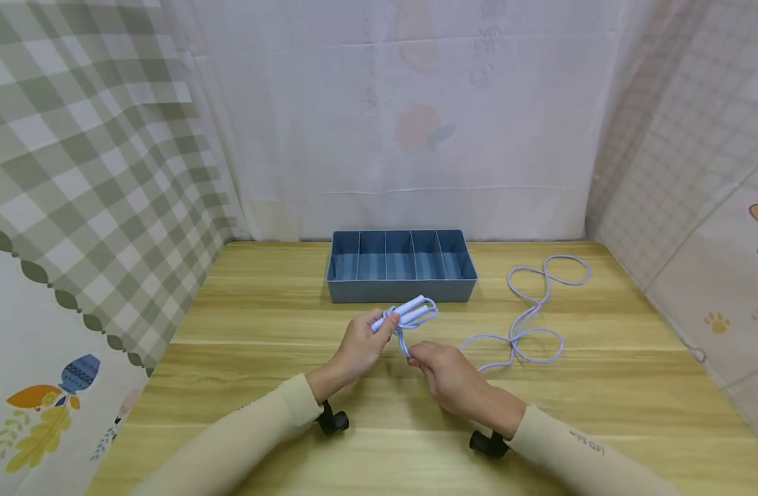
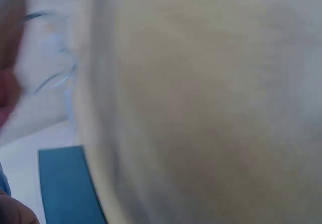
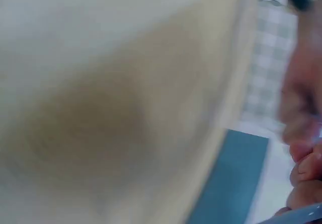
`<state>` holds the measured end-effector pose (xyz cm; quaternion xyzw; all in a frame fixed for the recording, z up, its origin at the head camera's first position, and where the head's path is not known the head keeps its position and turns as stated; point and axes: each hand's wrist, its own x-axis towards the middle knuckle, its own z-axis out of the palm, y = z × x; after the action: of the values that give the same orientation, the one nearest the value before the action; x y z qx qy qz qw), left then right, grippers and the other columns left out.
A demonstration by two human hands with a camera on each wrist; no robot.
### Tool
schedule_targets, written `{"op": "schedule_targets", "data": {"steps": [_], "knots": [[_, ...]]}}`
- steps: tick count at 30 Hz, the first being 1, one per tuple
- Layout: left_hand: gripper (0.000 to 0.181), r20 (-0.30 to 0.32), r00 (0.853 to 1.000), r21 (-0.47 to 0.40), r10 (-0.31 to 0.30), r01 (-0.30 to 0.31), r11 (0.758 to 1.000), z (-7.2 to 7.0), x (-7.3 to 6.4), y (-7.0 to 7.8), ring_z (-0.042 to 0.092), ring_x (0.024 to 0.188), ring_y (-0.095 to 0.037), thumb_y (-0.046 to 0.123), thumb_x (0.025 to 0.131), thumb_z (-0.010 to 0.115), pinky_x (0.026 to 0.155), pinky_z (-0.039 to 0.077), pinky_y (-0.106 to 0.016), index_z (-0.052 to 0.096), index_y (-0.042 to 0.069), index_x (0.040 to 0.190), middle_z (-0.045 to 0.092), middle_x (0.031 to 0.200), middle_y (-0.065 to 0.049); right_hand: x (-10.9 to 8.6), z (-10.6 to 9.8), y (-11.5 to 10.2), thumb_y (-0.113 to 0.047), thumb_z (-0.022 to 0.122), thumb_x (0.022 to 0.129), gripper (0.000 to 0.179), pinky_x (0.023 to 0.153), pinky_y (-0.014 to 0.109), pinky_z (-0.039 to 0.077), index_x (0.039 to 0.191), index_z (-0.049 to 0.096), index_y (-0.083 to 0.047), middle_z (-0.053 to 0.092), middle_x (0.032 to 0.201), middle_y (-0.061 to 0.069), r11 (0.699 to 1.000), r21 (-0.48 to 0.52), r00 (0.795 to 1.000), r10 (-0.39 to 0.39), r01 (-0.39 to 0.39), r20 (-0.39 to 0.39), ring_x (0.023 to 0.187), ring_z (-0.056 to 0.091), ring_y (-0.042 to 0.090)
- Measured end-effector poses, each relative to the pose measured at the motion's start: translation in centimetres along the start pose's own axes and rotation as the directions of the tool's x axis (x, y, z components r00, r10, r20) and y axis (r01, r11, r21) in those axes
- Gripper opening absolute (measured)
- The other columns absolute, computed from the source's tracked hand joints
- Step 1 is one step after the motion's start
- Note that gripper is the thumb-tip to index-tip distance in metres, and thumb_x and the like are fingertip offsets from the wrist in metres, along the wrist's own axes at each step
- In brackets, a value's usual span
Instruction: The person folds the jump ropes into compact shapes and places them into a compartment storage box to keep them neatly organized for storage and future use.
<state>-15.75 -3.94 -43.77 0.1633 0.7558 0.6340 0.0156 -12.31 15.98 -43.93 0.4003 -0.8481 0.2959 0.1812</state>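
A pale lavender jump rope has its two handles (image 1: 409, 310) bundled side by side, with cord looped about them. My left hand (image 1: 361, 342) grips this bundle, thumb on top, just in front of the blue-grey divided box. To its right, my right hand (image 1: 449, 375) pinches the cord (image 1: 403, 341) just below the handles. The rest of the cord (image 1: 520, 331) trails over the table to the right in loose loops. At the right edge of the right wrist view, curled fingers (image 3: 308, 176) show close to a strip of pale cord (image 3: 297, 215).
The divided box (image 1: 403, 289) stands at the back of the wooden table (image 1: 261, 310), its upright compartments facing up. A white cloth (image 1: 304, 138) hangs behind it. A checked curtain (image 1: 93, 124) borders the left side, and a printed cloth (image 1: 713, 275) the right.
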Motion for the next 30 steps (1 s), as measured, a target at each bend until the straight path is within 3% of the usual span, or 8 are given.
{"op": "schedule_targets", "data": {"steps": [5, 11, 16, 19, 23, 25, 28, 30], "knots": [[0.027, 0.064, 0.997, 0.140, 0.036, -0.044, 0.989, 0.0, -0.2, -0.4, 0.043, 0.055, -0.006, 0.027, 0.106, 0.059, 0.046, 0.033, -0.021, 0.070, 0.005, 0.097, 0.067, 0.081, -0.007, 0.5, -1.0, -0.9, 0.005, 0.062, 0.084, 0.015, 0.052, 0.022, 0.034, 0.084, 0.057, -0.009, 0.052, 0.072, -0.004, 0.937, -0.247, 0.968, -0.253, 0.245, 0.001, 0.056, 0.042, 0.011], [0.031, 0.105, 0.987, 0.280, 0.122, -0.147, 0.949, -0.1, -0.5, -0.7, 0.041, 0.057, -0.003, 0.026, 0.105, 0.061, 0.049, 0.035, -0.021, 0.057, 0.010, 0.079, 0.046, 0.066, 0.007, 1.1, -3.3, -2.1, 0.009, 0.064, 0.072, 0.027, 0.055, 0.025, 0.035, 0.090, 0.054, -0.008, 0.051, 0.074, -0.003, 0.877, -0.366, 0.946, -0.246, 0.310, 0.213, 0.059, 0.044, 0.013], [0.029, 0.227, 0.953, 0.339, 0.198, -0.268, 0.902, -0.5, -0.7, -0.2, 0.040, 0.056, -0.002, 0.024, 0.106, 0.060, 0.049, 0.033, -0.019, 0.052, 0.012, 0.081, 0.045, 0.066, 0.007, 2.2, -5.3, -2.0, -0.005, 0.073, 0.081, 0.020, 0.055, 0.024, 0.030, 0.084, 0.054, -0.009, 0.050, 0.072, -0.002, 0.841, -0.388, 0.926, -0.324, 0.376, 0.194, 0.057, 0.042, 0.012], [0.026, 0.329, 0.920, 0.323, 0.215, -0.324, 0.889, -0.7, -0.8, 0.2, 0.043, 0.059, -0.002, 0.023, 0.107, 0.058, 0.052, 0.036, -0.018, 0.053, 0.013, 0.083, 0.050, 0.070, 0.007, 3.3, -6.6, -1.2, -0.014, 0.070, 0.089, 0.019, 0.056, 0.023, 0.029, 0.082, 0.054, -0.010, 0.047, 0.070, -0.004, 0.831, -0.335, 0.896, -0.410, 0.443, 0.170, 0.058, 0.041, 0.010], [0.020, 0.443, 0.854, 0.193, 0.275, -0.390, 0.900, -0.8, -1.2, 0.1, 0.045, 0.064, -0.001, 0.016, 0.108, 0.055, 0.055, 0.038, -0.018, 0.056, 0.012, 0.088, 0.054, 0.077, 0.005, 4.4, -7.7, -0.1, -0.014, 0.072, 0.093, 0.017, 0.058, 0.022, 0.036, 0.084, 0.057, -0.011, 0.051, 0.072, -0.005, 0.837, -0.230, 0.867, -0.466, 0.497, 0.175, 0.062, 0.045, 0.009], [0.018, 0.466, 0.820, 0.108, 0.331, -0.424, 0.899, -0.7, -1.4, 0.0, 0.043, 0.064, 0.000, 0.012, 0.107, 0.054, 0.055, 0.036, -0.017, 0.057, 0.010, 0.089, 0.053, 0.076, 0.004, 4.6, -8.0, 0.6, -0.007, 0.074, 0.091, 0.014, 0.062, 0.021, 0.041, 0.086, 0.061, -0.011, 0.055, 0.075, -0.006, 0.872, -0.131, 0.876, -0.446, 0.472, 0.183, 0.066, 0.048, 0.009], [0.016, 0.477, 0.766, 0.016, 0.431, -0.498, 0.867, -0.5, -1.6, -0.1, 0.041, 0.065, 0.001, 0.007, 0.107, 0.054, 0.054, 0.036, -0.016, 0.057, 0.009, 0.091, 0.050, 0.074, 0.002, 4.7, -7.9, 1.7, 0.003, 0.076, 0.086, 0.019, 0.067, 0.018, 0.047, 0.091, 0.067, -0.013, 0.060, 0.081, -0.008, 0.920, 0.069, 0.898, -0.391, 0.385, 0.200, 0.072, 0.054, 0.007], [0.016, 0.479, 0.733, -0.024, 0.483, -0.539, 0.842, -0.3, -1.7, -0.1, 0.040, 0.065, 0.002, 0.007, 0.107, 0.054, 0.054, 0.037, -0.016, 0.057, 0.008, 0.091, 0.049, 0.073, 0.001, 4.6, -7.7, 2.5, 0.006, 0.076, 0.087, 0.022, 0.068, 0.017, 0.049, 0.093, 0.070, -0.014, 0.062, 0.083, -0.008, 0.925, 0.204, 0.911, -0.360, 0.320, 0.202, 0.075, 0.056, 0.005]]}}
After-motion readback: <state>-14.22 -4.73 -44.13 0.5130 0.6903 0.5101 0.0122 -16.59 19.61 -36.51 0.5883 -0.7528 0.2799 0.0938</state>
